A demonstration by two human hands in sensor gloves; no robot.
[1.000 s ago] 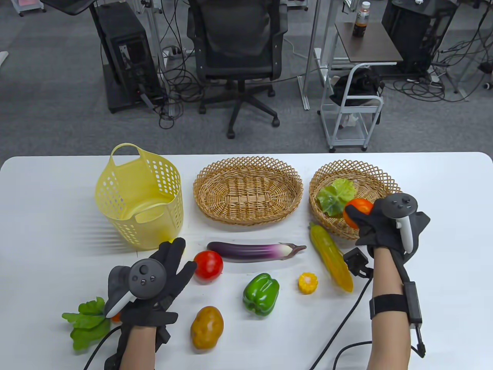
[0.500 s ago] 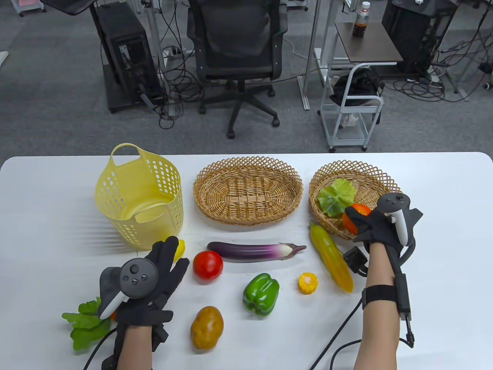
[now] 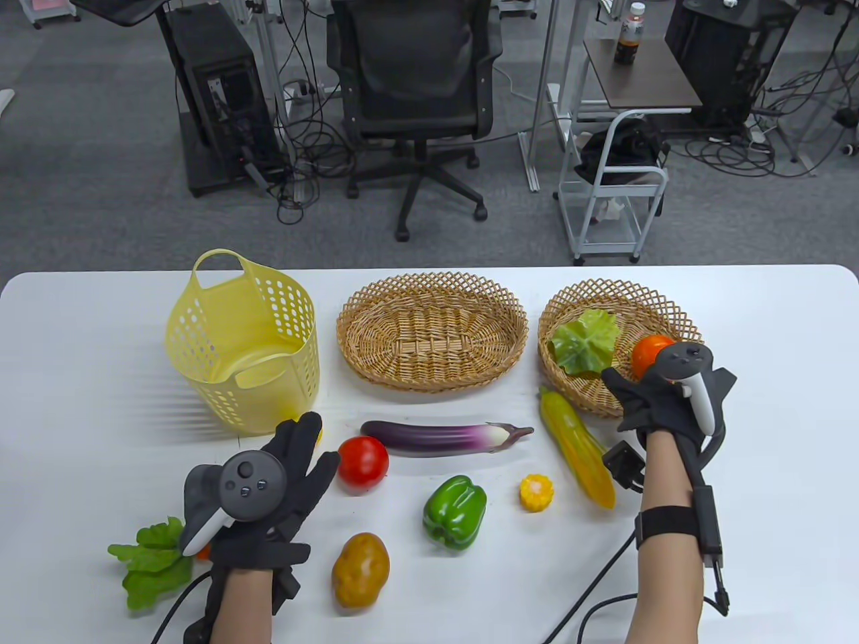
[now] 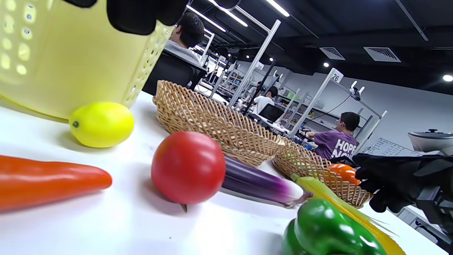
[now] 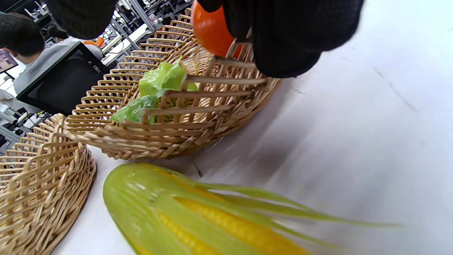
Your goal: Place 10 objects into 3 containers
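Our right hand (image 3: 661, 402) hovers at the round basket (image 3: 570, 303) — fingers spread, empty, the orange tomato (image 3: 647, 352) released inside; our left hand (image 3: 268, 496) waits open.

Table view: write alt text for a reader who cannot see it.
The gloved right hand hovers at the round wicker basket, which holds an orange fruit and a lettuce leaf. The left hand is spread beside a red tomato. An oval wicker basket and a yellow plastic basket sit behind.
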